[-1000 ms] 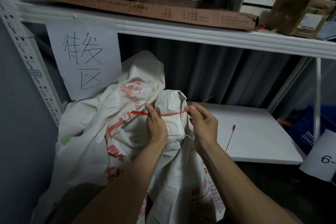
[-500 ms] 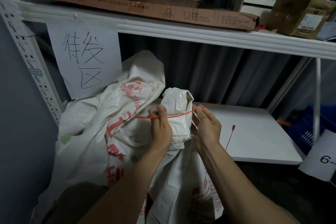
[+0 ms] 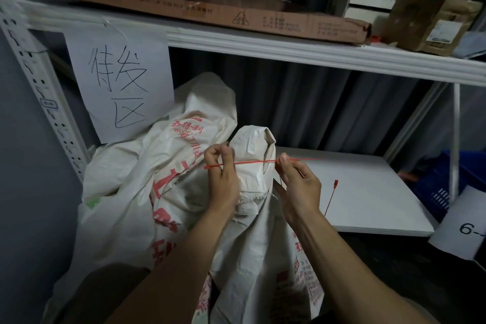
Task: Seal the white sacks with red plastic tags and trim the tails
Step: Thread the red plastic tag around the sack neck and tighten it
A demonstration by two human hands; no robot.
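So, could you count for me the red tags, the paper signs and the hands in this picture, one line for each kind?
Red tags: 2, the held tag and the loose tag on the white board
Paper signs: 2, the handwritten sign and the sign marked 6-
Hands: 2, the left hand and the right hand
Total: 6
Red bit on the upper shelf: unclear, not counted.

Handwritten paper sign (image 3: 118,81), flat cardboard box (image 3: 263,18), white shelf (image 3: 289,47), blue crate (image 3: 436,179)

Both forearms reach forward, bare; the left hand (image 3: 223,179) pinches with curled fingers, the right hand (image 3: 299,184) pinches between thumb and forefinger, wrists level
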